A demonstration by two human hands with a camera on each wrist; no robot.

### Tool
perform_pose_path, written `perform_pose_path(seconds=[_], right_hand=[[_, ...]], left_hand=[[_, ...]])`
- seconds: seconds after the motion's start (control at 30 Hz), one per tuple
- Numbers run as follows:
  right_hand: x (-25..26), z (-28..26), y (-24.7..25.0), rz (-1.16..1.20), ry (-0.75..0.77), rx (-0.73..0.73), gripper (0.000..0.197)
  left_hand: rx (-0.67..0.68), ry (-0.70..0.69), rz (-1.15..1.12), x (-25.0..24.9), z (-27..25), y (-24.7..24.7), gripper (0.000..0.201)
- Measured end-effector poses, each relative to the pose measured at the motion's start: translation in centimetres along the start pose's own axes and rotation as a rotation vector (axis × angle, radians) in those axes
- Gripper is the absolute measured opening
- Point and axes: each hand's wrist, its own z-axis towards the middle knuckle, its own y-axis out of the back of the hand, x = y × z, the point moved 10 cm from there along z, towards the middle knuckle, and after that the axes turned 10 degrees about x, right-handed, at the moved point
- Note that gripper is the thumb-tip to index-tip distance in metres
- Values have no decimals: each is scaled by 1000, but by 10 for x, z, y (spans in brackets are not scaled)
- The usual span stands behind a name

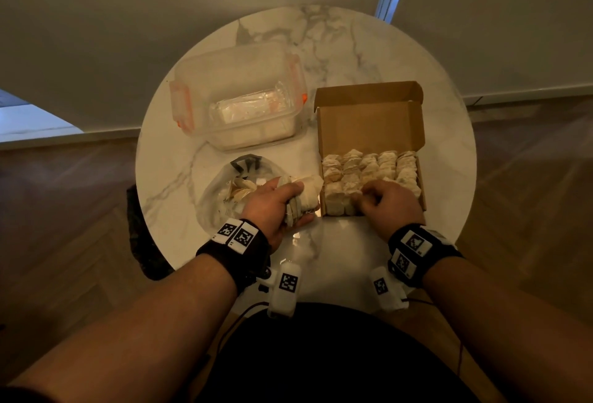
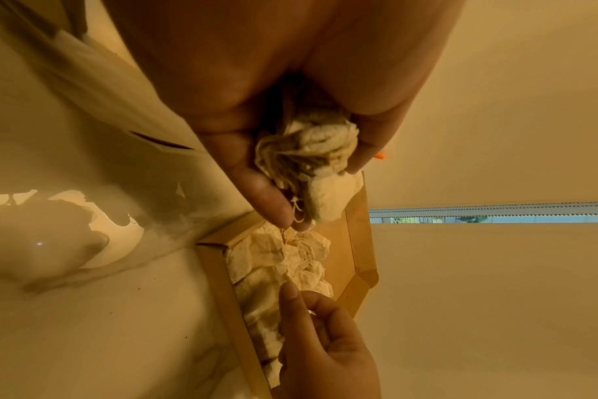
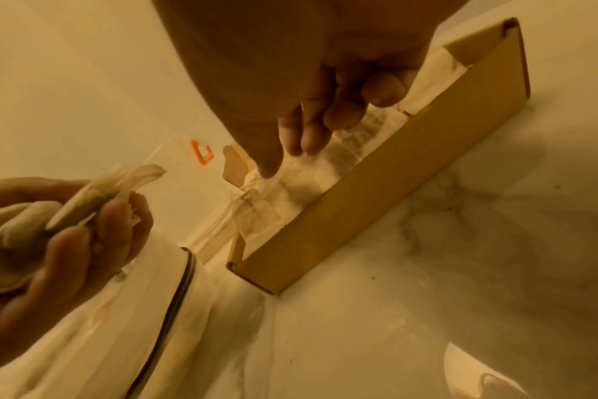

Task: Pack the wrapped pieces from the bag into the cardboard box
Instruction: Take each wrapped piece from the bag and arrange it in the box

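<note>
The open cardboard box (image 1: 369,126) sits right of centre on the round marble table (image 1: 449,162), with rows of pale wrapped pieces (image 1: 369,168) packed in its front half. My left hand (image 1: 288,200) grips a bundle of wrapped pieces (image 1: 308,191) between the bag and the box's left corner; the left wrist view shows the bundle (image 2: 318,145) clasped between thumb and fingers. The pale bag (image 1: 218,197) lies open on the left with more pieces inside. My right hand (image 1: 382,200) is over the box's front row, its fingertips (image 3: 304,145) touching the pieces there, nothing clasped.
A clear plastic container (image 1: 237,94) with orange clips stands behind the bag, left of the box. The box's lid stands up at the back. Bare marble shows in front of the box and to its right. Wooden floor surrounds the table.
</note>
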Motion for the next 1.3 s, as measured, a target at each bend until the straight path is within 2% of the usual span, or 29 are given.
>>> perform_pose_path(seconds=[0.1,0.2,0.27,0.5,0.57,0.6,0.67,0.73,0.8,0.93,1.07,1.13,1.2,1.3], right_hand=[[7,-8,0,-39,82,-35,16],[14,-10,-28,-319,175,98,18],[16,-9,-36,-440,220,119,24],[20,-5,-35,-527,298,142,28],[20,-8,-29,-472,321,146,25],[22,-10,-24,-370,335,148,21],[27,-15,-6,-19,316,140,15],[28,-19,11,412,228,140,18],[31,-21,16,648,176,171,14],[32,-18,25,512,226,122,11],[4,-14,38,683,152,45,9],[-10,-14,49,684,127,-5,9],[-26,-12,55,552,89,-35,9],[-44,-6,44,235,5,40,10]], left_hand=[[8,-2,13,-2,2,-1,7],[5,1,11,-3,5,-2,8],[0,5,8,-3,5,-4,9],[30,-9,8,0,10,-15,14],[55,-20,8,1,10,-22,16],[72,-28,10,2,11,-27,18],[102,-47,11,2,12,-36,26],[129,-67,-1,3,14,-47,32],[145,-73,0,3,14,-57,31],[181,-78,26,2,16,-73,20],[150,-82,16,0,20,-70,7],[132,-80,-1,-1,20,-64,5],[104,-82,3,-1,19,-55,8],[78,-76,1,0,15,-44,9]])
